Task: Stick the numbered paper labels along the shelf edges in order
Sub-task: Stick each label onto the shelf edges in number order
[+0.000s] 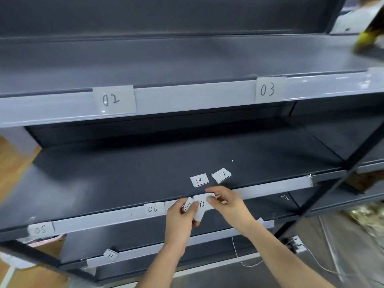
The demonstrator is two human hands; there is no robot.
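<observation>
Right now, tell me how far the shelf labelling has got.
Done: 02 and 03 sit on the upper shelf edge, 05 and 06 on the middle one. In hand: the left hand and right hand hold a paper label just right of 06; its number is partly hidden. Left: 10 and 12 lie loose on the shelf, and 11 sits askew on the lower edge.

We see a wooden floor [14, 163] at far left, a thin white cord [245, 260] trailing on the grey floor, and a blurred yellow object [365, 38] at top right.
</observation>
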